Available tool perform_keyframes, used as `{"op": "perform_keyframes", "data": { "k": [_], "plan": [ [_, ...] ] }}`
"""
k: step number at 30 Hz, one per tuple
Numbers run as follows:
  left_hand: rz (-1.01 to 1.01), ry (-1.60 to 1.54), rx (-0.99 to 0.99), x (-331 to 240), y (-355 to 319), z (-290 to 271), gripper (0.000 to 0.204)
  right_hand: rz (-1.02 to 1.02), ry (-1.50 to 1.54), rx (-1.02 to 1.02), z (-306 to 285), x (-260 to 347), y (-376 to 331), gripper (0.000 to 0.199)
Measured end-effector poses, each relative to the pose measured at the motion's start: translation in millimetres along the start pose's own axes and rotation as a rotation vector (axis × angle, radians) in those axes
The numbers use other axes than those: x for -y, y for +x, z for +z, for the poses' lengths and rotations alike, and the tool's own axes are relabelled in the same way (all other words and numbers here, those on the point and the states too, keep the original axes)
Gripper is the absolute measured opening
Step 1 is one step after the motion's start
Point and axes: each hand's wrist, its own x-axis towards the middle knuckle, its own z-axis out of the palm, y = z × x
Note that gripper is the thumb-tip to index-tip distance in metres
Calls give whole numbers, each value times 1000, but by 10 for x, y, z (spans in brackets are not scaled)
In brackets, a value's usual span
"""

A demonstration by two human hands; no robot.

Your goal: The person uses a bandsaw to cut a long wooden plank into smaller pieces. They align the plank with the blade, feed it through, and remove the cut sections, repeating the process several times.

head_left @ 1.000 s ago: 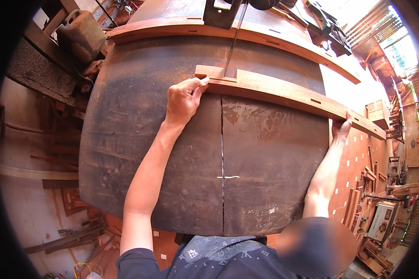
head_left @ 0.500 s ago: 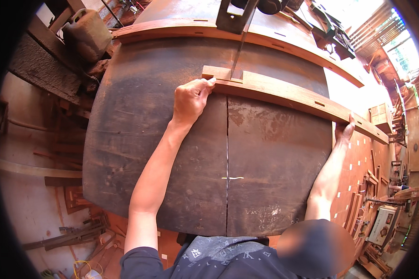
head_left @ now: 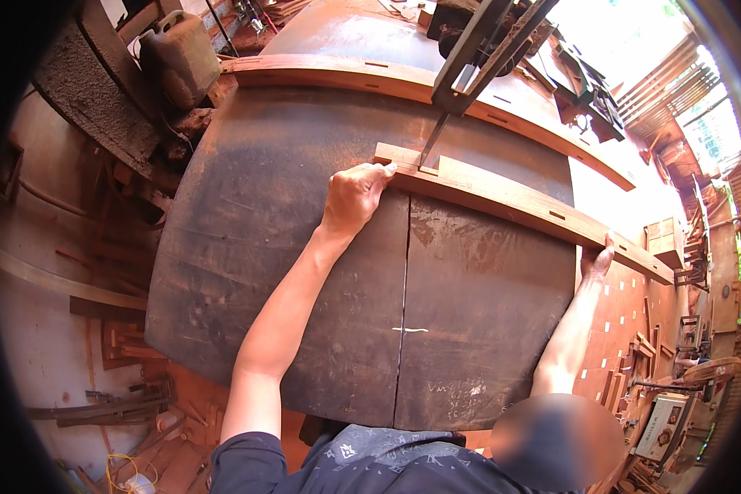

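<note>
A long reddish wooden beam (head_left: 502, 199) with mortise slots and a notch near its left end lies across the dark metal saw table (head_left: 329, 313). The thin band saw blade (head_left: 433, 142) stands in that notch, at its left side. My left hand (head_left: 356, 196) is closed on the beam's left end, thumb and fingers by the near edge, just left of the blade. Beyond the table's right edge, my right hand (head_left: 598, 258) grips the beam's right part, with its thumb against the side; some fingers are hidden beneath.
A second slotted beam (head_left: 321, 72) lies across the table's far side. The saw's blade guide (head_left: 461, 86) hangs above the notch. A dirty jerrycan (head_left: 181, 59) stands at far left. Wooden pieces (head_left: 617, 383) and a wooden box (head_left: 664, 243) are at right.
The whole view has shifted and tilted, so the saw guide shows more and the beam appears lower. Both hands keep their hold; the blade remains in the notch.
</note>
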Motion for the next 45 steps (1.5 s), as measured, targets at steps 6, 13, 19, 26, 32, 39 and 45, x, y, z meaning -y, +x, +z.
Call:
{"op": "perform_keyframes", "data": {
  "k": [6,13,19,26,32,39,45],
  "plan": [
    [-31,-12,0,17,-8,37,5,1,-17,-40,-5,-4,41,41],
    [-39,-18,10,72,-7,45,15,-1,28,-68,109,-37,-22,37],
    [-15,-4,23,61,42,58,17,-1,39,-52,102,-22,-36,40],
    [-32,28,32,71,80,53,13,-19,50,-13,134,-53,-27,46],
    [-166,17,-41,153,151,110,6,-53,63,-40,174,-111,-9,54],
    [432,143,7,-1064,-125,-290,23,-83,-18,-92,-11,112,-410,56],
    [395,345,536,-1794,-821,169,106,-21,-152,-81,-321,456,-1268,58]
  ]
}}
